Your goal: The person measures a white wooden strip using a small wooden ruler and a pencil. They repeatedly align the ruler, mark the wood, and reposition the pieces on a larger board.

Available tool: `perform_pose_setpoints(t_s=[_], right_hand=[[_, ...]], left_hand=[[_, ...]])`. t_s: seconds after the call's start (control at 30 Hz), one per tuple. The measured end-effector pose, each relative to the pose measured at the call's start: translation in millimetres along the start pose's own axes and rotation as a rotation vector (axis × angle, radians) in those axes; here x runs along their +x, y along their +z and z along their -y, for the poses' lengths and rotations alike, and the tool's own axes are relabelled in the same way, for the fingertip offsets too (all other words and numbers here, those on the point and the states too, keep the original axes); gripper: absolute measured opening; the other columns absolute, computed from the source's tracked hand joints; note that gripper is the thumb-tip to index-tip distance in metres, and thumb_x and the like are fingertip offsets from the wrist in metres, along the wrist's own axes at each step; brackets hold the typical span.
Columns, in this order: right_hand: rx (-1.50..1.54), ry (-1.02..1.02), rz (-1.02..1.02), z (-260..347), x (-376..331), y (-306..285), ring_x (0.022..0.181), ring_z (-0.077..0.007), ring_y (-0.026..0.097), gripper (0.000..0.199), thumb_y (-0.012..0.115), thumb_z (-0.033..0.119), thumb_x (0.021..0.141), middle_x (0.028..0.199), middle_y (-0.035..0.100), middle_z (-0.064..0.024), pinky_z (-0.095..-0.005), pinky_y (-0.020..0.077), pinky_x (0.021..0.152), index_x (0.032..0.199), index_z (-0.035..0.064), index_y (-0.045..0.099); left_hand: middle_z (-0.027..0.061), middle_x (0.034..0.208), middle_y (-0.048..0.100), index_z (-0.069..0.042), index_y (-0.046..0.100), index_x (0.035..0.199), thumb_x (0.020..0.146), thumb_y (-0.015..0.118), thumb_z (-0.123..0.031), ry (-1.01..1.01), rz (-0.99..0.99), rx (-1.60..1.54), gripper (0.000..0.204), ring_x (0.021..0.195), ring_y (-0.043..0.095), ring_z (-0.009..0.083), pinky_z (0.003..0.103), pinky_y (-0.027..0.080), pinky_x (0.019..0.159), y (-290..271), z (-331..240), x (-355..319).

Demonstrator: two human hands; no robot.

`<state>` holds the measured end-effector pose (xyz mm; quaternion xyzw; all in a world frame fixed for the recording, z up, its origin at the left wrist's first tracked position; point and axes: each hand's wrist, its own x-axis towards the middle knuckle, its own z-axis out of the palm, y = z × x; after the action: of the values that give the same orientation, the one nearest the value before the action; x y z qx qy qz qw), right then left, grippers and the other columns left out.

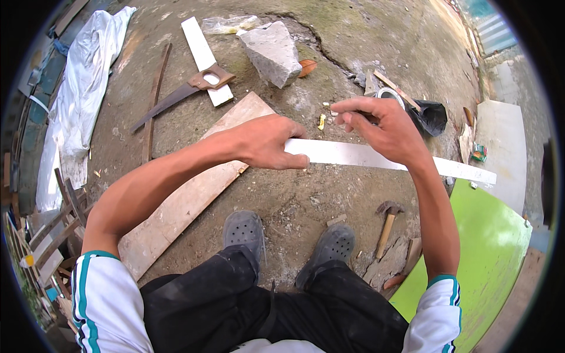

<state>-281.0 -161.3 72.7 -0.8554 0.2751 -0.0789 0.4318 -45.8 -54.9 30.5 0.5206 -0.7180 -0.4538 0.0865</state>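
A long narrow white strip of board lies crosswise in front of me. My left hand is closed around its left end, with the thumb on the near edge. Over the strip hovers my right hand, its index finger stretched to the left and the others loosely bent; I see nothing in it. Part of the strip is hidden behind the right hand and wrist, and its far right end reaches toward a bright green panel. Under my left forearm, a wide dusty board slants across the ground.
A handsaw rests across a white plank and a thin brown stick. Beyond are a large grey rock, an open can and a black plastic bag. A hammer lies right of my shoes.
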Motion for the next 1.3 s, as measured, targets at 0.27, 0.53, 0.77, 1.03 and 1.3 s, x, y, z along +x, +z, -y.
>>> perform_pose_setpoints(t_s=[0.27, 0.53, 0.77, 1.03, 1.3], right_hand=[[-0.152, -0.197, 0.019, 21.7, -22.1, 22.4, 0.078, -0.0359, 0.068, 0.013, 0.062, 0.005, 0.092, 0.083, 0.07, -0.0142, -0.044, 0.0517, 0.07, 0.106, 0.0042, 0.062], [-0.328, -0.343, -0.099, 7.7, -18.7, 40.5, 0.095, -0.0307, 0.062, 0.008, 0.07, 0.013, 0.089, 0.097, 0.063, -0.01, -0.0443, 0.0483, 0.087, 0.091, 0.0052, 0.07], [-0.323, -0.297, -0.118, 10.2, -18.7, 43.7, 0.095, -0.0304, 0.063, 0.009, 0.07, 0.013, 0.089, 0.097, 0.063, -0.0094, -0.0437, 0.0504, 0.084, 0.089, 0.0036, 0.069], [-0.409, -0.335, -0.105, 9.4, -16.8, 44.3, 0.096, -0.0292, 0.063, 0.009, 0.07, 0.012, 0.088, 0.096, 0.062, -0.0086, -0.0425, 0.0519, 0.083, 0.087, 0.0039, 0.068], [-0.421, -0.324, -0.084, 7.0, -16.8, 47.2, 0.096, -0.0298, 0.063, 0.009, 0.068, 0.012, 0.088, 0.096, 0.061, -0.0092, -0.0431, 0.0523, 0.082, 0.087, 0.0029, 0.067]], left_hand=[[0.0207, 0.091, 0.07, 0.006, 0.068, 0.108, 0.084, 0.07, -0.036, 0.001, -0.028, -0.04, 0.048, 0.081, 0.067, 0.0292, 0.042, 0.052, 0.073, -6.1, 3.3, 2.4], [0.0212, 0.092, 0.07, 0.007, 0.069, 0.109, 0.084, 0.069, -0.037, 0.021, -0.016, -0.003, 0.05, 0.083, 0.067, 0.0295, 0.041, 0.052, 0.075, -7.5, 2.0, 5.9], [0.016, 0.069, 0.066, 0.005, 0.071, 0.096, 0.079, 0.069, -0.038, 0.068, -0.092, -0.06, 0.046, 0.063, 0.065, 0.0257, 0.041, 0.05, 0.06, -0.6, 7.0, 9.8], [0.0166, 0.069, 0.067, 0.005, 0.07, 0.093, 0.079, 0.069, -0.037, 0.078, -0.107, -0.055, 0.044, 0.064, 0.066, 0.0262, 0.042, 0.051, 0.061, 0.3, 6.1, 12.1], [0.0173, 0.083, 0.07, 0.005, 0.07, 0.104, 0.081, 0.072, -0.033, 0.003, -0.004, -0.03, 0.044, 0.073, 0.068, 0.0254, 0.039, 0.053, 0.067, -4.0, -0.6, 12.3]])
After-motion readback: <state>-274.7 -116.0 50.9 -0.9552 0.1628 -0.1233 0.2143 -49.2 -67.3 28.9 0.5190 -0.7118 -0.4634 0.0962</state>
